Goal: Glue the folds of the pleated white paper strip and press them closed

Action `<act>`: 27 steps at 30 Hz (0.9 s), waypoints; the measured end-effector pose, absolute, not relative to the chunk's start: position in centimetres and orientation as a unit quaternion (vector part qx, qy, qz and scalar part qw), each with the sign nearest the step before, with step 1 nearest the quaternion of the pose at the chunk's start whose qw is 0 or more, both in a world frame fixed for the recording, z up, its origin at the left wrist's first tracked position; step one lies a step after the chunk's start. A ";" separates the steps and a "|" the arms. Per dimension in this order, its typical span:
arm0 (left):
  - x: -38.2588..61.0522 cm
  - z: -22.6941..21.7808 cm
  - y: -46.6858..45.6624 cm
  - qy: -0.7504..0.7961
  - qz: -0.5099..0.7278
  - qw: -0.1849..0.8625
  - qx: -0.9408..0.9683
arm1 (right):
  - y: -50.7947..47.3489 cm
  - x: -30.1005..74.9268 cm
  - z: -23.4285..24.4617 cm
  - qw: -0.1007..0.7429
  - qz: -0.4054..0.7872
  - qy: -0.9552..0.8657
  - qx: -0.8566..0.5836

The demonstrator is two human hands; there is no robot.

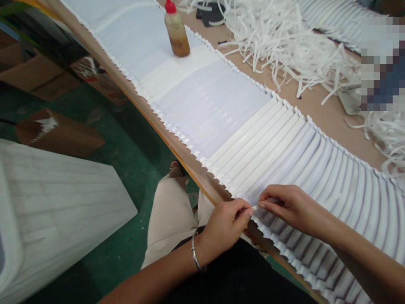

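Pinching with the thumb and first finger pressed together, the left hand (226, 223) grips the near edge of a long white pleated sheet (284, 156). A thin silver bangle (195, 253) sits on that wrist. The right hand (287, 204) is just beside it, with the fingertips of the two hands almost touching. Its fingers are bent and closed on the same fold of the sheet, right at the zigzag edge.

The pleated sheet lies flat on a brown bench (319, 109) and runs from the far left corner down to the near right. Near the hands the folds stand up like little ridges. Farther away one part looks smooth and shiny.

A small squeeze bottle (177, 29) stands upright on the sheet, well apart from the hands. It has a red cap, and brownish-yellow stuff fills most of it, darker near the bottom.

Past the sheet, a big messy pile of thin white paper strips (294, 50) lies on the bench. More pleated white sheet (332, 17) lies at the far right corner.

Below the bench edge you can see the person's light trousers (171, 215) and a green floor (126, 147). A brown cardboard box (57, 133) sits on the floor at the left, and a big white ridged block (53, 211) lies nearer.
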State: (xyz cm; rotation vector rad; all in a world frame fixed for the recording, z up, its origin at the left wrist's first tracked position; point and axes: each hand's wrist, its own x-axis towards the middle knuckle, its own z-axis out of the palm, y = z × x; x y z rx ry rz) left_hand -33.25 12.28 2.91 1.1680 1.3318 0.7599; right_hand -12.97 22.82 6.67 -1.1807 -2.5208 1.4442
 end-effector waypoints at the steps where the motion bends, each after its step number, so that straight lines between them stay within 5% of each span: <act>1: -33.5 2.8 12.2 0.572 0.328 0.589 0.468 | 23.4 -13.1 6.5 0.005 0.458 -0.802 -0.384; 9: -35.4 2.2 12.0 0.598 0.338 0.613 0.391 | 26.3 -15.0 5.8 0.009 0.367 -0.822 -0.435; 19: -36.0 1.8 12.2 0.590 0.302 0.310 0.681 | 27.6 -15.2 5.9 0.002 0.308 -0.840 -0.446; 27: -36.0 2.4 13.4 0.571 0.087 0.130 0.806 | 28.2 -15.4 6.0 -0.029 0.303 -0.845 -0.439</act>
